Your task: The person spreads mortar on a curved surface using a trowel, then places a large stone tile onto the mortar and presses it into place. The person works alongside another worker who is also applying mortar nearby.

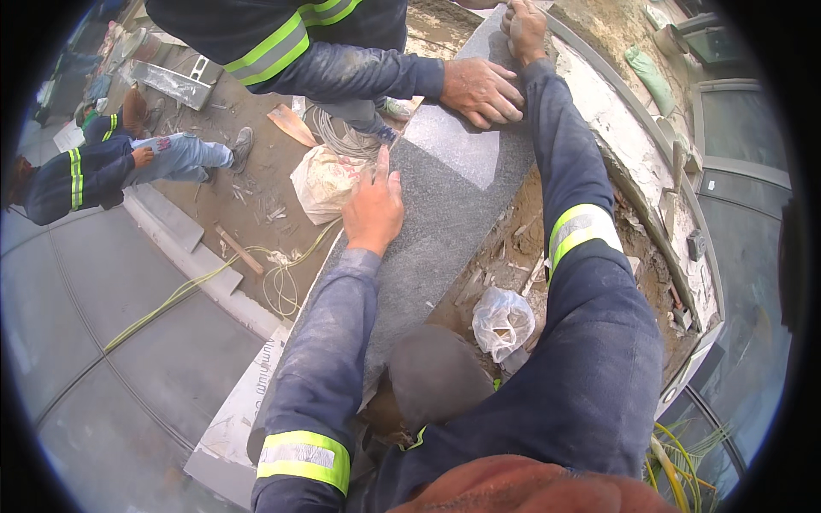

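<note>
A long grey speckled stone slab (pixel 436 214) stretches away from me, with a paler, brighter patch near its far part. My left hand (pixel 374 209) rests at the slab's left edge, fingers stretched out and the index pointing forward. At the far right end, my right hand (pixel 525 32) has its fingers bent over the slab's edge; their tips are partly hidden. Just left of my right forearm, a co-worker's hand (pixel 481 91) lies flat on the slab, its sleeve coming in from the upper left.
A white sack (pixel 327 179) and coiled cable (pixel 346 132) lie left of the slab. A clear plastic bag (pixel 503 323) is on the rubble to the right, beside a curved concrete ledge (pixel 629 137). Another person (pixel 103 171) is at far left. A yellow-green cord (pixel 184 291) crosses the left side.
</note>
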A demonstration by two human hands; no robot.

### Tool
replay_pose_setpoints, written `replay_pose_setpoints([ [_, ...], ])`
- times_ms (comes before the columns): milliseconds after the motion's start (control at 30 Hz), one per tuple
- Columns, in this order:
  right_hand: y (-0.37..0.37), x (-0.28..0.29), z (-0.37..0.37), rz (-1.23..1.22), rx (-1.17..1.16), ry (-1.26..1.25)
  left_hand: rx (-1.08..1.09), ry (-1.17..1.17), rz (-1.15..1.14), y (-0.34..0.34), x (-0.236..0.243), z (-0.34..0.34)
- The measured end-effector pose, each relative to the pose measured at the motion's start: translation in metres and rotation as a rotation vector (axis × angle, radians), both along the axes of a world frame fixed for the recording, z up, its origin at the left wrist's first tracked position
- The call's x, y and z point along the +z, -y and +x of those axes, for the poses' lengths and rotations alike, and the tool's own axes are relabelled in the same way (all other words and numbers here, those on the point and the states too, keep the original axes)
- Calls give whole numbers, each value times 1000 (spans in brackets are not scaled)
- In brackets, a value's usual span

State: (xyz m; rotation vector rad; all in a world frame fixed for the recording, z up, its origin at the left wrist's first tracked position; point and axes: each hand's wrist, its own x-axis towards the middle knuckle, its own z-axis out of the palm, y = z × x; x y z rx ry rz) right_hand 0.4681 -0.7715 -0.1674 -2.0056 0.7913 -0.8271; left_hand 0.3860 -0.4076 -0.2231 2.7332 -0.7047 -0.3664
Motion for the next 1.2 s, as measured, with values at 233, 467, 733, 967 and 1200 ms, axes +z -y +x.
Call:
replay_pose_setpoints([
  [233, 8, -84, -7, 436, -27, 423, -8, 13, -19, -1, 3, -2],
  [467, 46, -122, -34, 703, 255, 448, -5, -24, -79, -6, 2, 0],
  [733, -101, -121, -141, -186, 240, 59, 138, -72, -330, -14, -15, -15],
  [967, -125, -99, -142, -397, 291, -272, 58, 164, -481, -167, -11, -106],
  [1200, -191, -65, -148, 121, -76, -396, 515, -436, -181, -506, 88, -395],
])
